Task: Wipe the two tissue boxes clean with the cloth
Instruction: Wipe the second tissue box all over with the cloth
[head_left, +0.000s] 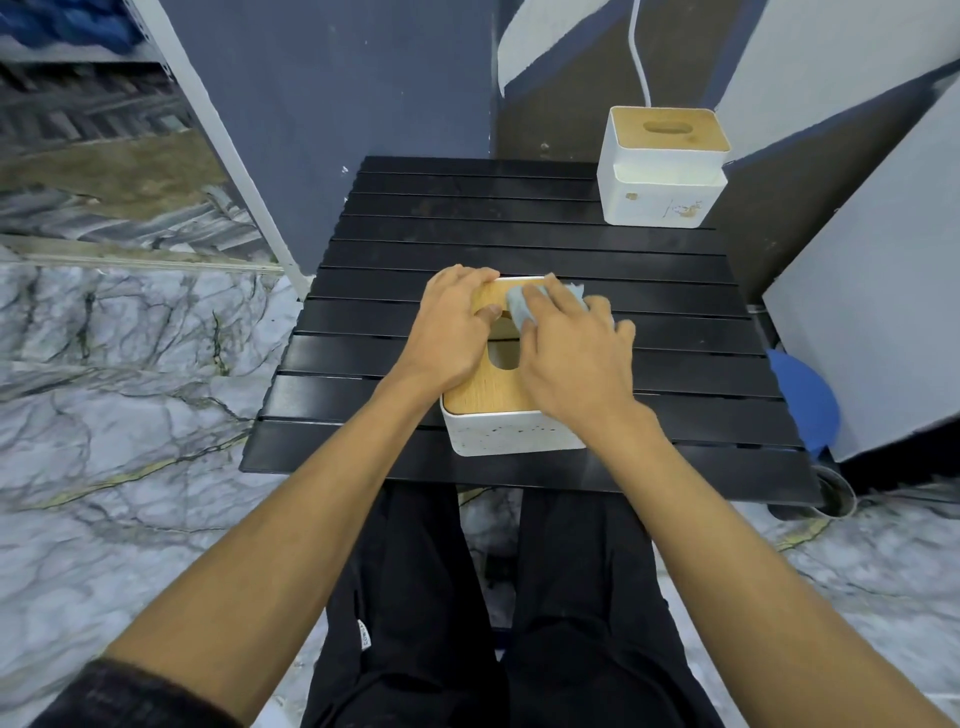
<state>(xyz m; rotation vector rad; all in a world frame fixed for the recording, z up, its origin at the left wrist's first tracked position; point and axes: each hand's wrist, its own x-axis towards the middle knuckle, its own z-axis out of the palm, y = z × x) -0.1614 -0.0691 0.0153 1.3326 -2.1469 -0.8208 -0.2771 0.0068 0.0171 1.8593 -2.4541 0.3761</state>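
Two hands on near tissue box (506, 432). Left hand (457, 325): fingers curled over far left edge of lid, thumb on top, gripping box. Right hand (576, 358): fingers fairly straight, pressing cloth (522, 305) onto far right part of lid. Cloth pale blue-grey, crumpled, partly under fingers. Box white, speckled front, wooden lid with slot; sits near-centre on black slatted desk (519, 241). Second tissue box (660, 176), similar look, at far right corner of desk, well apart from both hands.
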